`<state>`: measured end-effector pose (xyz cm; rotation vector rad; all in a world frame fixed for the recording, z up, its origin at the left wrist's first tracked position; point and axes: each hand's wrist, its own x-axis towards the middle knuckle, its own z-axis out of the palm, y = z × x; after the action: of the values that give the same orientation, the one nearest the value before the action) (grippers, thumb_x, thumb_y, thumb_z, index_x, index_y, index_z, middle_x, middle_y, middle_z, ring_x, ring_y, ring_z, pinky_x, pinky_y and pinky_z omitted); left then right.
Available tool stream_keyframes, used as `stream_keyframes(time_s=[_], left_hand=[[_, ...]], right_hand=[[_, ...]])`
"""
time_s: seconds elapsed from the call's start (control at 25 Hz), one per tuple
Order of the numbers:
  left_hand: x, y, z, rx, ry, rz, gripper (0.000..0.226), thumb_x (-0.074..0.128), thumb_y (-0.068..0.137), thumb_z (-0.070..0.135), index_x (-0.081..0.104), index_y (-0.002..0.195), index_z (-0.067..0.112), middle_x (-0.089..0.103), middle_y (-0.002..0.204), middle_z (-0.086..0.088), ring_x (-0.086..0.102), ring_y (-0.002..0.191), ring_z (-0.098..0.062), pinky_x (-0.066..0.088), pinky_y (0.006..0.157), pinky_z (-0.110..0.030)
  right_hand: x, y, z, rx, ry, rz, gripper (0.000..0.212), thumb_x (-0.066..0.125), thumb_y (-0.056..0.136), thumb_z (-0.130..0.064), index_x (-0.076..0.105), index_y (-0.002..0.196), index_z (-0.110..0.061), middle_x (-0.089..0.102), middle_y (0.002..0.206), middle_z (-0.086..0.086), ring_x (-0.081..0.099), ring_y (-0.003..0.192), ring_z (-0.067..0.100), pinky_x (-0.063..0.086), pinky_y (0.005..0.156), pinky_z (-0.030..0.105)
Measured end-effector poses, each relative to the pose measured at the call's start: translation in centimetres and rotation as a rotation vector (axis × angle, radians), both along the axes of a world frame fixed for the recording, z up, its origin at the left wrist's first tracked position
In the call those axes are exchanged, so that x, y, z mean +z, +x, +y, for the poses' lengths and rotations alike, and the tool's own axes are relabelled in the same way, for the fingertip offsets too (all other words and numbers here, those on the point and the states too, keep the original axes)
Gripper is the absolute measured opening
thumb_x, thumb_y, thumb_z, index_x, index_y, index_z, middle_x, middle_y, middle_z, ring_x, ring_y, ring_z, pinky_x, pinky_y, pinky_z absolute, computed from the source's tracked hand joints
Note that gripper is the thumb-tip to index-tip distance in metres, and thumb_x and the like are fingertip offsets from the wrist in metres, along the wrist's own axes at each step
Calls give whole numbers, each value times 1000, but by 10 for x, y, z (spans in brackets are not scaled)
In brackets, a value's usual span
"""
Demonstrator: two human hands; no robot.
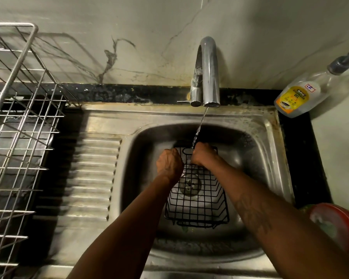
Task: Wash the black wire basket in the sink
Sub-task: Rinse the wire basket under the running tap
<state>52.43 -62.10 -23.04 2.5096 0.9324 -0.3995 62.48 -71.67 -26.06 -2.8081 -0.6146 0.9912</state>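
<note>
Basket: the black wire basket (197,200) sits in the sink (210,115), over the drain (190,185), which shows through its wires; its long side runs from the person toward the tap.
Left hand: the left hand (169,162) is curled at the basket's far left corner, back of the hand up; the fingertips are hidden underneath.
Right hand: the right hand (204,155) has its fingers curled round the wires of the far rim.
Water: a thin stream (198,129) falls from the tap (207,71) and lands at the right hand.
Basket edges: the near rim lies close to the sink's front wall; the far rim is under the hands.
Open room: bare steel shows left and right of the basket, with more on the right.
Left of sink: a ridged draining board (93,178), then a metal dish rack (18,117).
Right of sink: a soap bottle (298,97) at the back corner and a red dish (338,224) near the front.
</note>
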Motion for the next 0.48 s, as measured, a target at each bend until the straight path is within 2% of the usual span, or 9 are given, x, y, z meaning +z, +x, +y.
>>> stream_keyframes(time_s=[0.08,0.16,0.24,0.28,0.32,0.4,0.48], left_hand=[[-1,-3,1,87,-29,-25,14,53,93,12,65,87,9,64,86,-9,61,73,-26,53,64,-34],[-1,-4,6,177,-40,-57,15,52,92,12,66,87,9,66,86,-9,65,78,-29,57,70,-37],[0,-7,12,220,-35,-58,17,51,92,12,67,86,9,66,86,-9,66,81,-29,58,71,-37],[0,-7,13,226,-48,-61,17,51,92,11,66,84,9,65,83,-8,66,79,-28,58,70,-36],[-1,-9,14,214,-70,-53,17,51,91,12,64,80,9,65,80,-7,66,76,-26,58,68,-35],[-2,-14,11,197,-135,-30,19,53,88,16,61,71,12,67,76,-6,66,66,-23,61,62,-36],[0,-17,10,169,-118,27,20,57,85,23,57,67,15,67,75,-4,64,64,-20,57,57,-32]], right_hand=[[10,-6,-1,134,69,-210,13,58,95,-10,67,104,-14,63,91,7,63,83,23,51,66,31],[22,-8,-5,226,205,-237,20,47,100,-10,66,96,-13,61,89,6,61,83,26,48,65,34],[24,-5,-17,208,283,-337,22,47,100,-13,67,109,-9,62,103,9,60,95,26,50,73,36],[24,-2,-23,196,248,-391,23,50,100,-14,65,117,-9,62,109,8,59,99,25,51,76,34],[24,0,-29,165,186,-399,24,53,99,-15,63,120,-11,63,110,8,60,98,24,53,75,34],[21,-2,-32,77,96,-296,18,54,99,-11,63,115,-12,65,98,8,64,85,21,58,68,33],[19,0,-29,-20,117,-208,16,57,96,-6,63,110,-11,63,91,6,64,78,20,60,67,36]])
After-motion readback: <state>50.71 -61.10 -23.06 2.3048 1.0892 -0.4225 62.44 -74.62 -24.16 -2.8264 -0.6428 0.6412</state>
